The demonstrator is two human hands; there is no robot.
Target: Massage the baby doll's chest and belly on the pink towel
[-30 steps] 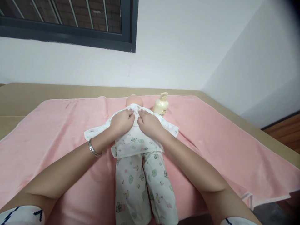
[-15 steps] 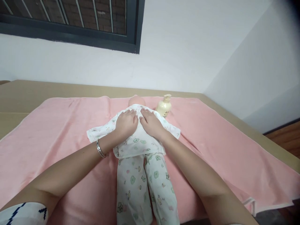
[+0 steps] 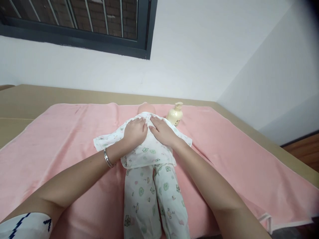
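A baby doll (image 3: 147,156) in a white printed top and matching trousers (image 3: 142,196) lies stretched out, its head (image 3: 146,108) towards the wall. On the left of its upper body, my left hand (image 3: 136,132) rests flat on the top, fingers extended. My right hand (image 3: 163,131) lies flat on the other side, fingertips near the middle and close to the left hand's. Neither hand holds anything. The doll's sleeves (image 3: 106,140) spread out to both sides. Just beyond my right hand, a cream pump bottle (image 3: 175,114) stands by the doll's shoulder.
Under the doll a pink blanket (image 3: 69,139) covers most of a tan surface (image 3: 82,94). White walls (image 3: 189,49) meet in a corner behind it. A dark-framed window (image 3: 139,46) with bars is at upper left. Brown wood (image 3: 304,149) shows at the right edge.
The view has shifted very slightly. Both hands stay flat on the doll's top, with no clear movement against it.
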